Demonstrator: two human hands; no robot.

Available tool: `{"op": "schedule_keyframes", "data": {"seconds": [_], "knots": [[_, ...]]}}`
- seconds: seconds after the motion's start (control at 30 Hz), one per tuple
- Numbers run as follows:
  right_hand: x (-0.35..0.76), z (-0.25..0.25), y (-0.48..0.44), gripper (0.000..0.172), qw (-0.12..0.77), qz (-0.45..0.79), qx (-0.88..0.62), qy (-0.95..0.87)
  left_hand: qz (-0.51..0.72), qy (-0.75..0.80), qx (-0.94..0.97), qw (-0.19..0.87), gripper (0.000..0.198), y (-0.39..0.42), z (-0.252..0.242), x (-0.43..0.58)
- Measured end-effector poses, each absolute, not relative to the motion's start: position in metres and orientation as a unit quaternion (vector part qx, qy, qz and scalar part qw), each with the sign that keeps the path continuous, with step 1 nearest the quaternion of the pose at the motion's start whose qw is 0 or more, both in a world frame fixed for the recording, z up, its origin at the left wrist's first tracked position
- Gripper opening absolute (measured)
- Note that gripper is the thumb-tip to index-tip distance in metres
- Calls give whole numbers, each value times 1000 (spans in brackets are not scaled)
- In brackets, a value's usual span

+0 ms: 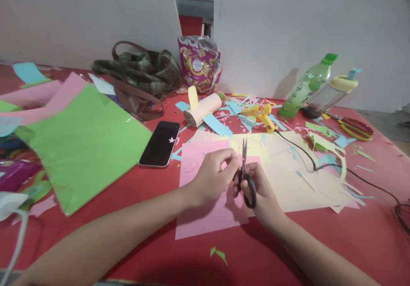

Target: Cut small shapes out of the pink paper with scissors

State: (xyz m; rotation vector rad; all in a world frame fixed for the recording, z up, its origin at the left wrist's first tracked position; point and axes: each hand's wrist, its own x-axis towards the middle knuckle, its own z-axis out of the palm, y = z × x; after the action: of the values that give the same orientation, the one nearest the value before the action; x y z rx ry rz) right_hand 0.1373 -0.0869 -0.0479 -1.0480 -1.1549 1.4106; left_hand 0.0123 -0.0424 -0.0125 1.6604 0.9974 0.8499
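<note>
We held the black-handled scissors at the lower middle of the frame, blades pointing up the picture and nearly together. Our right hand was clamped on them, fingers through the loops. Our left hand sat just left of the blades, thumb and fingertips pinched together against them; what lay between them was too small to tell. Both hands hovered over a pink paper sheet lying flat on the red table, partly overlapped at its right by a cream sheet.

Left of the pink sheet lay a dark phone, screen up, and beyond it a large green sheet. Above the hands, a yellow glue gun stood among blue and green paper scraps, its black cord trailing to the right edge. A pink paper roll lay upper middle, with a snack bag and a plaid bag behind it. At upper right, 2 bottles leaned beside red-handled shears.
</note>
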Motion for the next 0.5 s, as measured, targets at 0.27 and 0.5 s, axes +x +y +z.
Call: {"op": "schedule_keyframes", "data": {"seconds": [0.27, 0.5], "knots": [[146, -47, -74, 22, 598, 552, -415, -407, 287, 382, 724, 498, 27, -39, -15, 14], [147, -43, -71, 29, 608, 543, -428, -390, 226, 354, 750, 511, 27, -38, -18, 14]]}}
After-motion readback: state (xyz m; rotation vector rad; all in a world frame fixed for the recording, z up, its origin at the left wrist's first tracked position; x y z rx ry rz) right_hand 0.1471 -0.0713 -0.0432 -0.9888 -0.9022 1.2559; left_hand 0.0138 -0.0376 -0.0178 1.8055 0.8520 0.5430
